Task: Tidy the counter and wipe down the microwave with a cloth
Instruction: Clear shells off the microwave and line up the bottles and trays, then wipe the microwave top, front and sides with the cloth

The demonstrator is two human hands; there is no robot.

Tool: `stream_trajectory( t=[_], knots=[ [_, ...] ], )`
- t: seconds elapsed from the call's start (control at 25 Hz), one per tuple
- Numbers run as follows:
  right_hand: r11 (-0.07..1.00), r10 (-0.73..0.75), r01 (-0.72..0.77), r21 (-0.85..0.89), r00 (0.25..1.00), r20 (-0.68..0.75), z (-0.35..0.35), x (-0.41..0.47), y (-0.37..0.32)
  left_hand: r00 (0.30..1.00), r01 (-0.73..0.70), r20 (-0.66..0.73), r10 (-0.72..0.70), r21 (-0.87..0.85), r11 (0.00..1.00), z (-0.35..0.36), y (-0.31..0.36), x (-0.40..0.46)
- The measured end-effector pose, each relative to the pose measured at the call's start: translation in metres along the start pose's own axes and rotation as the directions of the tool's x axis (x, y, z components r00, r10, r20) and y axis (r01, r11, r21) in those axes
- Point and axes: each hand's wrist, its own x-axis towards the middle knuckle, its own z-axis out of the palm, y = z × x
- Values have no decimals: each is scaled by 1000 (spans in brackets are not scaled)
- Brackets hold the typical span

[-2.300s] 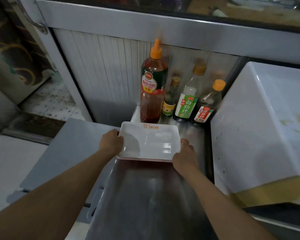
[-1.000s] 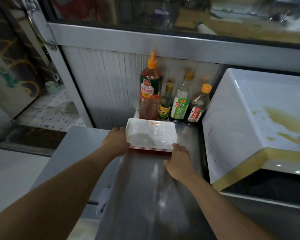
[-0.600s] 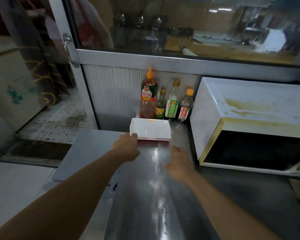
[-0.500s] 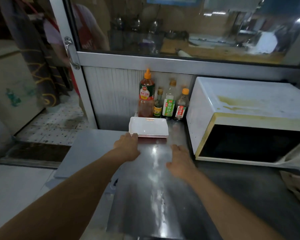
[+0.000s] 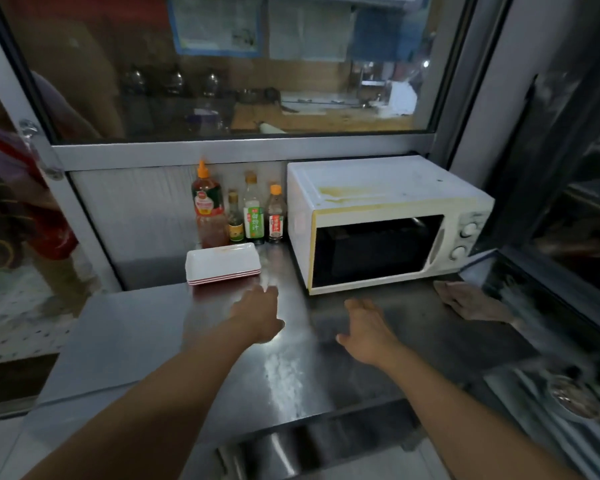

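A white microwave (image 5: 385, 202) with yellow stains on its top stands at the back right of the steel counter (image 5: 291, 368). A brownish cloth (image 5: 471, 301) lies on the counter in front of the microwave's right end. A stack of white rectangular plates (image 5: 222, 263) sits at the back left, in front of the sauce bottles. My left hand (image 5: 257, 315) hovers open over the counter just in front of the plates, holding nothing. My right hand (image 5: 368, 329) is open too, fingers spread, in front of the microwave door and to the left of the cloth.
Several sauce bottles (image 5: 236, 213) stand in a row against the back panel, left of the microwave. A glass window runs above. A small metal bowl (image 5: 574, 398) sits at the lower right. A lower grey surface (image 5: 118, 341) adjoins the counter on the left.
Both hands let go of the plate stack and drew back toward me. The view pulled back and swung right, bringing the whole microwave and the cloth into sight.
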Motion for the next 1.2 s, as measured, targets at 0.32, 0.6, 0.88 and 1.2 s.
stream_trajectory(
  t=[0.32, 0.6, 0.88, 1.2],
  knots=[
    [984, 178, -176, 29, 982, -68, -44, -17, 113, 982, -179, 59, 177, 45, 983, 22, 118, 25],
    [969, 237, -228, 91, 965, -114, -86, 1, 233, 972, -227, 72, 224, 29, 974, 45, 228, 72],
    [981, 194, -190, 46, 974, -116, -98, 83, 339, 986, -146, 85, 144, 22, 989, 81, 297, 146],
    [992, 127, -128, -19, 991, -38, -48, 162, 391, 993, -81, 90, 78, 30, 996, 114, 320, 198]
  ],
)
